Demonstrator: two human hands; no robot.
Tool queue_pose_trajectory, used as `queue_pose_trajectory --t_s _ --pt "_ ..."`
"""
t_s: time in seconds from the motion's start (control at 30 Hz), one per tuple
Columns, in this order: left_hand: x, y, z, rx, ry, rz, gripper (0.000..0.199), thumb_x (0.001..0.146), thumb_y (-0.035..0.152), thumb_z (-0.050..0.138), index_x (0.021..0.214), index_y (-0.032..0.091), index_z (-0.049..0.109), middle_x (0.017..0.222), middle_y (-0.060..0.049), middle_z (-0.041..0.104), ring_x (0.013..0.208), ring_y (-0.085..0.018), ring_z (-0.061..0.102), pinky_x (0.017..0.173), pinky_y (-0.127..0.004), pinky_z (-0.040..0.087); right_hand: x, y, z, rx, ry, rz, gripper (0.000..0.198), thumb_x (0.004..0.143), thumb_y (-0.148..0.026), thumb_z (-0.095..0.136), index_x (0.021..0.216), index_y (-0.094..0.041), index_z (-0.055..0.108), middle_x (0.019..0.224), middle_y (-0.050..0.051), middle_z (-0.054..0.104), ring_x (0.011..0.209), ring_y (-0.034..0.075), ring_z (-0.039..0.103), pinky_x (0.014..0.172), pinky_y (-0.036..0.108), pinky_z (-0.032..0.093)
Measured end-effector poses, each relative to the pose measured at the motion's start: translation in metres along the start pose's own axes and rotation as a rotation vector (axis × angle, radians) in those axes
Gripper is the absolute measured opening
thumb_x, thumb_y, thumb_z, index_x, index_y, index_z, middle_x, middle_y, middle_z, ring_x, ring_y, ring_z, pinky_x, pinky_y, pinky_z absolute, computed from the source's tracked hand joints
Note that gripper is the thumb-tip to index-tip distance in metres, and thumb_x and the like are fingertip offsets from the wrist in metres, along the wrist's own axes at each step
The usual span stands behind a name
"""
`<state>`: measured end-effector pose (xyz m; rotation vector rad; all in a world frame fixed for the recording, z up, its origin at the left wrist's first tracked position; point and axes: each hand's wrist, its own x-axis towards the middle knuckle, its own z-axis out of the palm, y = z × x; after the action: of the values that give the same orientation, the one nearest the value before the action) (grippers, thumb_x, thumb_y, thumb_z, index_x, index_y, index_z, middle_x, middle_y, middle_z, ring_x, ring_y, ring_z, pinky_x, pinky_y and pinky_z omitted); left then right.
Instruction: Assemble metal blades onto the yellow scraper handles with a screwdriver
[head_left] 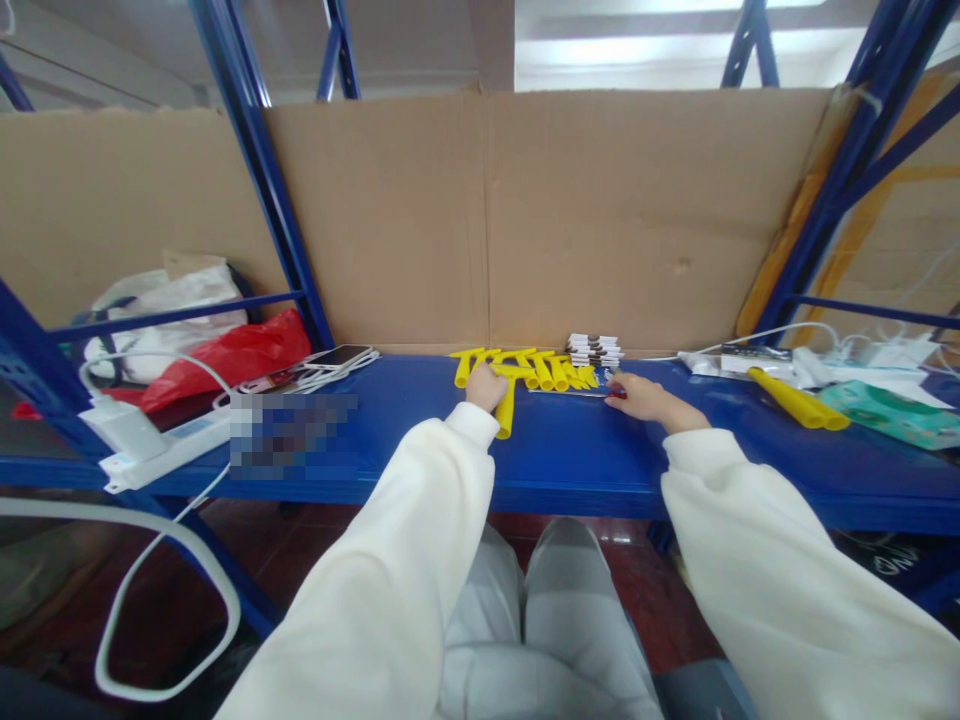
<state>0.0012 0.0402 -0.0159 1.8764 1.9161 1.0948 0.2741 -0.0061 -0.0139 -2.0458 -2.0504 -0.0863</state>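
Note:
My left hand [486, 386] is closed on a yellow T-shaped piece [506, 410], whose hollow tube end points toward me. My right hand [639, 400] has its fingers closed around the red-and-dark handle of a screwdriver [566, 393]. Its thin metal shaft points left, low over the blue table. Just behind both hands lies a row of similar yellow T-shaped pieces [553, 372], with several small yellow parts [582, 378] at the row's right end. A stack of small white and dark pieces [592, 350] stands behind them against the cardboard.
The blue tabletop [420, 440] is backed by a cardboard wall [600, 220]. To the left are a white power strip [180, 445], a phone [341, 357] and a red bag [225, 360]. On the right lie yellow tubes [795, 400], a green packet [892, 412] and white cables.

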Motion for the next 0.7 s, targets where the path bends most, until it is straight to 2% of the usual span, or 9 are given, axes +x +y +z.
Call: queue_pose_trajectory --t_s 0.17,0.33,0.5,0.7 --pt "-0.013 0.006 -0.017 0.158 -0.01 0.018 0.026 0.093 0.019 0.053 0.103 0.016 0.077 0.115 -0.018 0.077 0.115 -0.03 0.071 0.095 -0.035 0.053 0.006 0.004 0.004 0.002 0.053 -0.04 0.027 0.09 -0.029 0.061 0.116 -0.026 0.068 0.128 0.01 0.072 0.119 0.031 0.066 0.096 0.046 0.054" --pt "-0.02 0.014 -0.02 0.251 -0.028 0.048 0.031 0.096 0.022 0.05 0.106 0.014 0.078 0.118 -0.02 0.076 0.114 -0.032 0.071 0.093 -0.036 0.055 0.016 0.005 0.006 0.111 0.116 -0.025 0.027 0.09 -0.024 0.059 0.116 -0.024 0.068 0.121 0.011 0.075 0.113 0.028 0.068 0.096 0.042 0.053" --pt "-0.023 0.018 -0.023 0.285 -0.041 0.082 0.033 0.097 0.022 0.047 0.106 0.015 0.078 0.117 -0.018 0.076 0.113 -0.031 0.071 0.094 -0.036 0.055 0.03 0.004 0.006 0.206 0.188 0.076 0.027 0.09 -0.017 0.055 0.112 -0.018 0.07 0.113 0.011 0.077 0.105 0.023 0.071 0.094 0.034 0.053" --pt "-0.025 0.022 -0.026 0.306 -0.034 0.113 0.034 0.098 0.023 0.045 0.105 0.016 0.078 0.113 -0.017 0.077 0.11 -0.031 0.072 0.091 -0.035 0.055 0.058 0.008 -0.006 0.214 0.276 0.169 0.03 0.086 -0.014 0.055 0.111 -0.013 0.073 0.112 0.015 0.077 0.105 0.027 0.072 0.092 0.032 0.053"
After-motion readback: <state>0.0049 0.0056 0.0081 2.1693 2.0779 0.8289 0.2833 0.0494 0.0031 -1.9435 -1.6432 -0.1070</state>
